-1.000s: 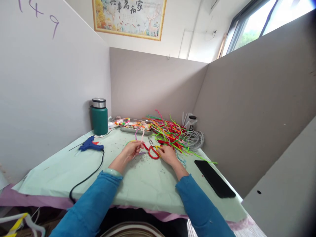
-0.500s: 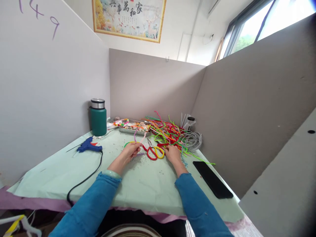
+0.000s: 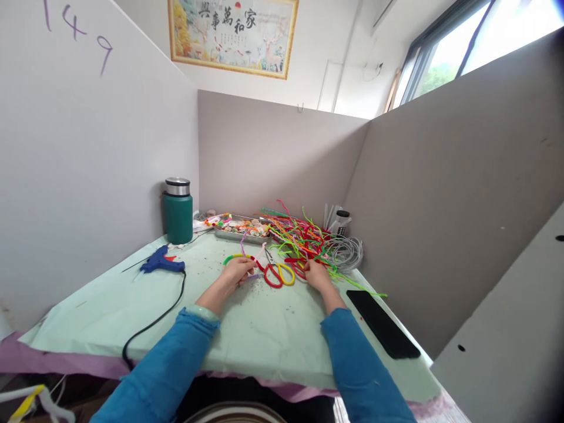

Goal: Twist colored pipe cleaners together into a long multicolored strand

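Note:
My left hand is closed on fuzzy pipe cleaners. A green, yellow and red curved length shows behind its fingers, with purple and pale pink ends sticking up. Just right of it lie scissors with one red and one yellow handle loop, blades pointing away from me. My right hand is at the near edge of a tangled pile of colourful pipe cleaners. Its fingers are pinched together beside a red loop; what they grip is hidden.
At left stand a green bottle and a blue glue gun with a black cord. A metal tray of small pieces sits at the back. Coiled grey cord and a black phone-like slab lie right. Grey partitions enclose the table.
My right hand has shifted slightly right, away from the scissors. The left hand keeps its hold on the pipe cleaners. The whole view has moved a little.

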A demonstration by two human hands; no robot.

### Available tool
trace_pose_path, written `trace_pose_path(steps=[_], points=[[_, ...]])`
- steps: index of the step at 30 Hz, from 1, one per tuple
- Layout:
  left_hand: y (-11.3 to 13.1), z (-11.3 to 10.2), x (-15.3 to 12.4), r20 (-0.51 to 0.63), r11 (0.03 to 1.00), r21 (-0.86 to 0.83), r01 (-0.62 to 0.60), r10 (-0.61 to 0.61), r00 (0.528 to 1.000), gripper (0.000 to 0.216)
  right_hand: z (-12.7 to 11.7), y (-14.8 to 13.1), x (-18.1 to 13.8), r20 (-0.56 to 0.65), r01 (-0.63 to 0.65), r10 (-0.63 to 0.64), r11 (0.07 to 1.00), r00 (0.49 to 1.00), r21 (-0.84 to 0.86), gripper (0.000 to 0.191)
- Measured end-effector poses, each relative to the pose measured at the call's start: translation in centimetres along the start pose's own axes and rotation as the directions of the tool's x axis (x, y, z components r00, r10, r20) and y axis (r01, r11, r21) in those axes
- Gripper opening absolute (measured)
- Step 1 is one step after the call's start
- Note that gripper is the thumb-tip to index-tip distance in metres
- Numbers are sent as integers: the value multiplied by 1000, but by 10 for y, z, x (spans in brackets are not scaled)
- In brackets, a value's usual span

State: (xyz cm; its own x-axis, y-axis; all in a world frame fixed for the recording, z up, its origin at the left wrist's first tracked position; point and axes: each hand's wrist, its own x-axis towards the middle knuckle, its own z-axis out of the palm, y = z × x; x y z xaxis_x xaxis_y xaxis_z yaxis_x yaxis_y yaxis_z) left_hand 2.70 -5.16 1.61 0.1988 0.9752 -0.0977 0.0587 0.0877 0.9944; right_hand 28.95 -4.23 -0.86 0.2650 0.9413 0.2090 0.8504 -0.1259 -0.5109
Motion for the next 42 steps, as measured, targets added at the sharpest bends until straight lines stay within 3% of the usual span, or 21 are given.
trace_pose_path(steps=[2,4,7,9,13,16,22,27,31,36,42], points=[[-1,0,1,4,1000,-3,-2,2,1000,20,-8,10,4,65,-80,62,939,996,333,13],[-2,0,2,15,1000,-19,0,1,1000,21,-17,15,5,136,-122,54,820,989,560,13],[-4,-2,4,46,996,-84,7,-3,999,23,-27,11,-1,164,-91,-123,455,979,886,25],[-5,-4,7,80,991,-133,1,10,997,24,-31,4,-6,114,-63,-193,250,975,966,27],[-8,-5,11,142,980,-192,-54,82,986,28,-28,-8,-10,130,-99,-185,163,974,982,26],[-7,-6,11,137,974,-197,-111,139,981,31,-24,-15,-12,132,-89,-239,182,962,979,33],[-3,-6,8,116,954,-238,-185,216,969,26,-19,-37,-29,124,83,-351,521,928,849,52],[-3,-7,8,45,955,-181,-236,248,968,31,-10,-45,-34,58,275,-406,710,912,648,55],[-2,-7,8,-10,954,-127,-273,274,962,34,-10,-46,-37,83,359,-431,830,899,426,62],[-1,-5,6,-25,942,-45,-331,331,943,36,-7,-54,-42,74,510,-537,830,840,225,49],[-2,-1,8,-1,914,156,-375,380,925,30,6,-64,-47,81,587,-609,786,789,195,48]])
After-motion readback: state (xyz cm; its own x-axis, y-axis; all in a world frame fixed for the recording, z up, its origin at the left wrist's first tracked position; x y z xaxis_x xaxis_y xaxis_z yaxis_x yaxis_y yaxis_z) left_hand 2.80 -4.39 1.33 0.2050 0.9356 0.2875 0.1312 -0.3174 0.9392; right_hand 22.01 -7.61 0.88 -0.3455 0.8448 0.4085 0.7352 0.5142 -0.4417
